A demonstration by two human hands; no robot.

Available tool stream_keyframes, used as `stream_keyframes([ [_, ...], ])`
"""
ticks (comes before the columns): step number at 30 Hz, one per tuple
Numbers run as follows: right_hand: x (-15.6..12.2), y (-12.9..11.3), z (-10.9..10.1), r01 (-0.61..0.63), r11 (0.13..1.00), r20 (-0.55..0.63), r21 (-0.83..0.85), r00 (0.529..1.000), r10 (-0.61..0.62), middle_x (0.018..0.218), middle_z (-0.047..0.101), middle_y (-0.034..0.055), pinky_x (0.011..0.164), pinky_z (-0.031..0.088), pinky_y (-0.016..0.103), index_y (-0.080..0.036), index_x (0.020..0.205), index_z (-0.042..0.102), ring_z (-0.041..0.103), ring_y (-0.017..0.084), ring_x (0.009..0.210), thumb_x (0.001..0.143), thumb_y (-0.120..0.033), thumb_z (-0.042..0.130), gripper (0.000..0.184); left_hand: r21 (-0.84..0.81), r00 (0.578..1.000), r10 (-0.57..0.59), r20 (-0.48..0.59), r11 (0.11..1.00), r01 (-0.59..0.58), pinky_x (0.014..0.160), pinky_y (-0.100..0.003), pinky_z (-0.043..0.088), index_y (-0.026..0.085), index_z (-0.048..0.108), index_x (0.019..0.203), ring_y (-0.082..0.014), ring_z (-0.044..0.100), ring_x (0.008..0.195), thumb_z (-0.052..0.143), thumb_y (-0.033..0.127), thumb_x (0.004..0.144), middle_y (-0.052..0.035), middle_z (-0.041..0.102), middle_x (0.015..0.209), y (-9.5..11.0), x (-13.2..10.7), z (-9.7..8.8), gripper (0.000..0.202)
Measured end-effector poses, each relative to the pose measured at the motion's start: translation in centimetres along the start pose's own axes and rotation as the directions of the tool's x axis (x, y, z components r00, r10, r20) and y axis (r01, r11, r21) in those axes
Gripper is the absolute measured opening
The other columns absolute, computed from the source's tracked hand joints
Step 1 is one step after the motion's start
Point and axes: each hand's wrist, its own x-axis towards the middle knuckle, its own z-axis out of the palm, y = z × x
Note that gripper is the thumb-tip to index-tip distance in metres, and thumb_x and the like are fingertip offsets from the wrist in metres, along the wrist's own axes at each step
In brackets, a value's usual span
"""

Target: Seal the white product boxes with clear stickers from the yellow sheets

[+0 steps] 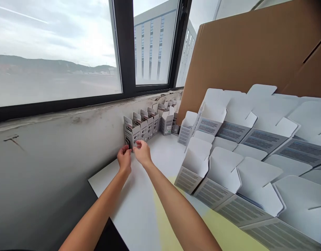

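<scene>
A small open-topped printed carton (132, 134) stands upright at the near end of a row along the wall, its flap raised. At its lower left side is my left hand (124, 159), with bent fingers against the carton. My right hand (143, 152) is at the lower right side, thumb and fingers curled in at the carton's edge. Together they grip it from both sides; some fingertips are hard to make out. Directly behind it stand several matching cartons (150, 124), flaps up.
Several larger white open boxes (225, 167) are stacked in rows on the right, before a big brown cardboard sheet (249, 52). The white table (142, 202) has yellow areas. A worn wall (58, 153) and a window (55, 52) border the left.
</scene>
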Motion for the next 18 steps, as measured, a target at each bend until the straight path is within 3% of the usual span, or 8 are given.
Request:
stream_keyframes([
  [5,2.8,3.9,1.9,-0.092,0.99,-0.061,0.108,0.993,0.099,0.138,0.056,0.011,0.101,0.047,0.036,-0.021,0.129,0.052,0.057,0.022,0.119,0.075,-0.012,0.055,0.055,0.118,0.997,0.076,-0.003,0.99,-0.075,0.096,-0.039,0.045,0.02,0.059,0.113,-0.0273,0.058,0.114,0.068,0.021,0.065,-0.011,0.062,0.12,-1.6,2.8,-0.1,0.048],
  [8,4.3,5.1,2.1,-0.108,0.983,-0.044,0.147,0.992,0.115,0.137,0.057,0.0093,0.1,0.047,0.035,-0.022,0.131,0.051,0.059,0.021,0.115,0.072,-0.01,0.054,0.06,0.177,0.992,0.124,0.011,0.976,-0.124,0.1,-0.04,0.043,0.02,0.058,0.114,-0.0287,0.056,0.119,0.072,0.014,0.06,-0.0111,0.062,0.122,-2.3,3.8,0.3,0.055],
  [13,5.7,5.6,2.0,-0.114,0.979,0.005,0.17,0.993,0.115,0.123,0.065,0.0077,0.091,0.051,0.034,-0.021,0.121,0.057,0.065,0.019,0.095,0.068,-0.01,0.052,0.055,0.234,0.985,0.169,0.038,0.957,-0.174,0.099,-0.041,0.044,0.019,0.055,0.115,-0.0276,0.058,0.115,0.075,0.014,0.059,-0.0112,0.061,0.121,-2.8,5.4,0.8,0.06],
  [18,5.3,5.9,1.4,-0.137,0.975,0.019,0.175,0.991,0.136,0.104,0.07,0.005,0.083,0.053,0.034,-0.021,0.098,0.065,0.065,0.02,0.09,0.064,-0.012,0.056,0.036,0.291,0.981,0.19,0.035,0.937,-0.192,0.099,-0.044,0.044,0.018,0.058,0.11,-0.032,0.056,0.115,0.083,0.02,0.051,-0.0115,0.06,0.117,-2.5,5.5,0.4,0.064],
])
